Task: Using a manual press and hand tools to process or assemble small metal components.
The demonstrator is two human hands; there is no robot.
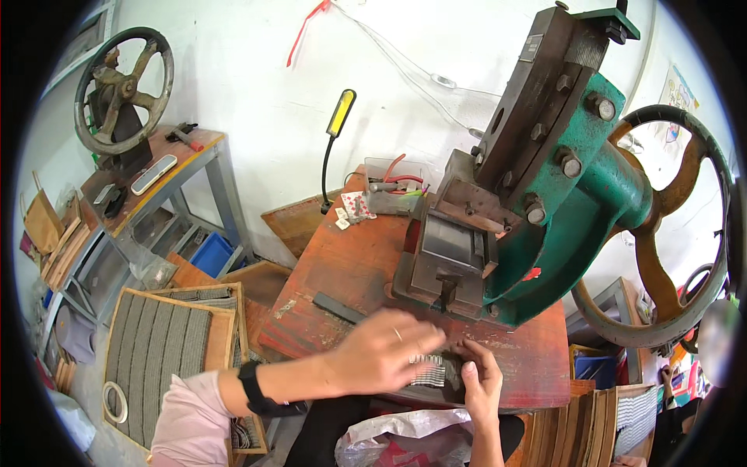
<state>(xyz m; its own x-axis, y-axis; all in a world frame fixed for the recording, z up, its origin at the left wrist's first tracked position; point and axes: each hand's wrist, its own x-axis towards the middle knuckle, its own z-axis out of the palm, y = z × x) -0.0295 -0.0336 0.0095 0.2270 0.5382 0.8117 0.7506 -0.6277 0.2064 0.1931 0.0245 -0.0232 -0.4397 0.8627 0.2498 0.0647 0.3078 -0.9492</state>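
Observation:
My left hand, with a dark watch on its wrist, hovers over a small row of silvery ridged strips. Its fingers point right and are smeared by motion, so whether they pinch anything cannot be made out. The strips lie on a dark block or plate close to the table's front edge. Against the right side of that dark piece my right hand is curled, thumb and fingers gripping it. Just beyond the hands stands a green hand press with a steel die on its bed.
A dark flat bar lies left of the press on the red-brown table. Behind it are a clear tool box and a yellow lamp. Wooden trays of grey strips stand lower left. A plastic bag rests on my lap.

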